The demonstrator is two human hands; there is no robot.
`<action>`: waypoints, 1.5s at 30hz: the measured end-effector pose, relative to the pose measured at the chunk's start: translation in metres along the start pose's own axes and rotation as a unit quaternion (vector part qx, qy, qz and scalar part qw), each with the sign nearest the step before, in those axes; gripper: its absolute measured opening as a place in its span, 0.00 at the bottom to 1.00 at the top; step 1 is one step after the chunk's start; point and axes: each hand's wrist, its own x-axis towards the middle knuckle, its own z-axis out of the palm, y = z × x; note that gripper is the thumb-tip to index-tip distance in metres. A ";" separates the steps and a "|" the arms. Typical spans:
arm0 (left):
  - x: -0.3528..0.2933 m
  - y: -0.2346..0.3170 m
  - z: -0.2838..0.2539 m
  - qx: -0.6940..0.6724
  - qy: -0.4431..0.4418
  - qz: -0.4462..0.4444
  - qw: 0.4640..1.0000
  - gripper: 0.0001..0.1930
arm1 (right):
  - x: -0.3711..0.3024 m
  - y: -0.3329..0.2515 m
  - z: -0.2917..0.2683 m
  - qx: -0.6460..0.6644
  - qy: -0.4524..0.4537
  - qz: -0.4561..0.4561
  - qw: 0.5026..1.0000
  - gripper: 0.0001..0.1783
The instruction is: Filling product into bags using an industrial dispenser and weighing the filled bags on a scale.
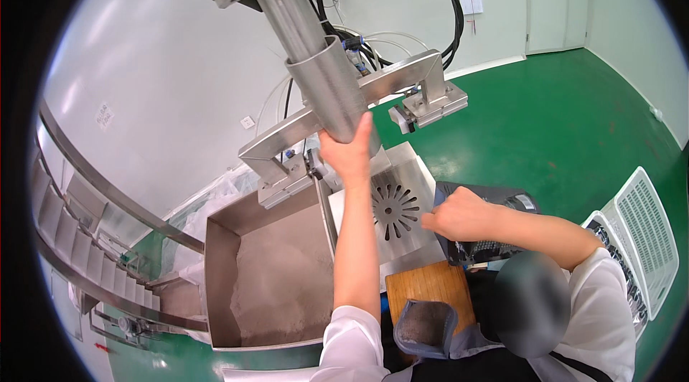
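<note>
Indoors, green floor (517,131), white walls (194,45), left hand (349,157) spread against steel tube (326,84), right hand (461,215) curled, contents unclear

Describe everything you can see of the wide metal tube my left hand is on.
The wide tube is a smooth, silver-grey cylinder that looks like brushed steel. Its upper rim surrounds a narrower metal pipe, and it slants down toward the picture's right. Arms of a metal crossbar stick out to either side of it. Your left hand touches its lower part, thumb spread wide, hiding some of the lower end.
</note>
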 end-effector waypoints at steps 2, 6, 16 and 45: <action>0.012 -0.028 -0.009 -0.326 -0.133 -0.144 0.925 0.36 | 0.005 0.008 -0.002 0.062 0.005 0.002 0.998 0.12; 0.000 -0.041 0.009 -0.677 -0.259 -0.268 0.635 0.37 | 0.042 0.031 -0.013 0.125 0.035 0.026 0.991 0.18; -0.026 -0.051 -0.077 -0.386 -0.546 -0.225 0.708 0.25 | 0.115 0.050 0.013 0.332 0.269 0.110 0.897 0.21; -0.089 -0.153 -0.099 0.030 -0.130 -0.158 0.978 0.24 | 0.102 0.002 0.050 0.349 0.402 0.148 0.834 0.15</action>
